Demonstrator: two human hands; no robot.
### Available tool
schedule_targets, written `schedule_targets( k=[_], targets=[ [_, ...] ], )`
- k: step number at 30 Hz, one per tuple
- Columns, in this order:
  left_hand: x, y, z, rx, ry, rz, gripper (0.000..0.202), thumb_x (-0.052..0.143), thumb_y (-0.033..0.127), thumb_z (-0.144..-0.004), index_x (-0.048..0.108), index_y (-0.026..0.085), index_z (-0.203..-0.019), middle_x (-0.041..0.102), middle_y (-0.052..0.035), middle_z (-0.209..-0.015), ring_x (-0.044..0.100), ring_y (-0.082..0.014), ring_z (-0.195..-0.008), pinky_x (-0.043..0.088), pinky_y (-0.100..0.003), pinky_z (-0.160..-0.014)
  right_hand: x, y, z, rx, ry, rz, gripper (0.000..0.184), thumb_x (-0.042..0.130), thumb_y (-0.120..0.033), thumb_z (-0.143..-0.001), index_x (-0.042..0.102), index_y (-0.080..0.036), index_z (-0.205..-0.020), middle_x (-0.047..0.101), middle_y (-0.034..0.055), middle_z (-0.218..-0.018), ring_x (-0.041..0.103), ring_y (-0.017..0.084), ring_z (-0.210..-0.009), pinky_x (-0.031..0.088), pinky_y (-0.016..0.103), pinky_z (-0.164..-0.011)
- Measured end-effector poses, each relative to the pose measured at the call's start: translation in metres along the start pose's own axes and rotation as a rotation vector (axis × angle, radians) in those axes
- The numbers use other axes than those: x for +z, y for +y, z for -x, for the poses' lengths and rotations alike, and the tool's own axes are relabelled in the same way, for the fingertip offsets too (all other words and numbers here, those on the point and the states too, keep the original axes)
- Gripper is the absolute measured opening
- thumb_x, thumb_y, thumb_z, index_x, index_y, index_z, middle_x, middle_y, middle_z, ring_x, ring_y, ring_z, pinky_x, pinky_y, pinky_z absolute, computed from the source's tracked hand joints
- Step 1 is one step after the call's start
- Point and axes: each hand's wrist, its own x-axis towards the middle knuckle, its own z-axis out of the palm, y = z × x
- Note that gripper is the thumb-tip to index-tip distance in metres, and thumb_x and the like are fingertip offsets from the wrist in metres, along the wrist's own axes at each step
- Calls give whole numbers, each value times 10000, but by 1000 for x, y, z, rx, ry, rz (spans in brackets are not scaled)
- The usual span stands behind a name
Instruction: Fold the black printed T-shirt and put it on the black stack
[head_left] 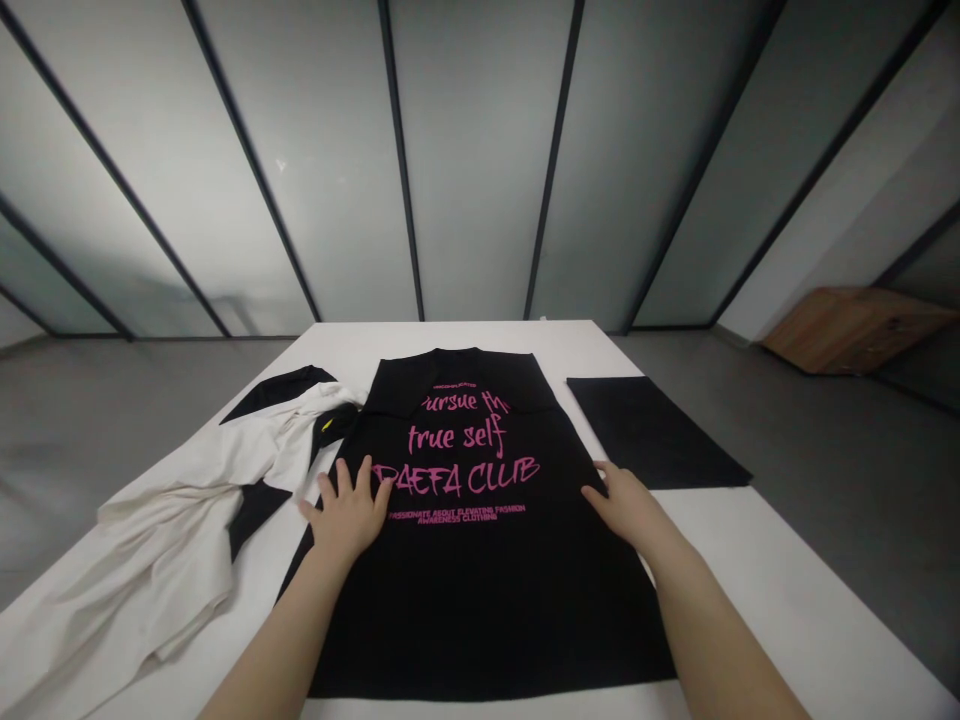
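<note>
A black T-shirt [487,610] with a pink brush-script print lies flat on the white table [772,580], its collar end at the far side. My left hand [346,512] rests palm down on the shirt just below the print, fingers spread and holding nothing. My right hand [622,503] lies on the shirt's right edge, beside a flat black cloth [652,432], and holds nothing. To the left of the shirt sits a crumpled white garment with black panels [157,540], not touching either hand.
The table's far edge and both long sides show, with grey floor beyond them. A low wooden cabinet [851,330] stands at the far right. Behind the table rises a frosted glass wall [480,170] with dark frame bars.
</note>
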Motion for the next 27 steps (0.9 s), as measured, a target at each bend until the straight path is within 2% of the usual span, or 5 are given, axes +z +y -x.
schedule_targets(
  k=[7, 14, 20, 24, 27],
  targets=[
    [-16, 34, -3, 93, 48, -25, 641, 486, 548, -1025, 563, 187, -1550, 396, -248, -1672, 280, -517, -1553, 283, -766, -1146, -16, -3, 4, 106, -196, -69, 339, 650, -382, -985, 652, -115, -1195, 752, 198, -1208, 738, 320, -1089, 516, 349, -851],
    [-40, 164, -10, 667, -261, 669, 365, 522, 459, -1010, 764, 234, -1166, 797, -65, -1057, 742, -250, -950, 568, -356, -902, -18, -19, 20, -4, -206, -138, 333, 610, -364, -992, 617, -139, -1237, 758, 189, -1155, 739, 302, -1036, 493, 339, -826],
    [-32, 272, -31, 906, -148, 694, 401, 517, 436, -1028, 732, 233, -1300, 733, -105, -1330, 636, -277, -1301, 449, -410, -1159, -15, -30, 27, -111, -180, -151, 334, 537, -214, -972, 572, -127, -1292, 768, 173, -1107, 748, 286, -978, 489, 330, -790],
    [-23, 305, -35, 782, -338, 561, 573, 611, 640, -947, 670, 341, -1432, 533, -139, -1598, 486, -422, -1470, 386, -611, -1186, -8, -45, 32, -259, -108, -216, 467, 545, -151, -904, 582, -126, -1369, 727, 196, -1299, 714, 306, -1172, 515, 382, -972],
    [-15, 315, -42, 676, -379, 664, 569, 786, 572, -833, 758, 283, -1323, 592, -166, -1537, 557, -440, -1407, 425, -569, -1175, -5, -60, 41, -399, -76, -277, 549, 545, -108, -849, 614, -137, -1393, 700, 186, -1379, 672, 305, -1266, 494, 430, -1086]
  ],
)
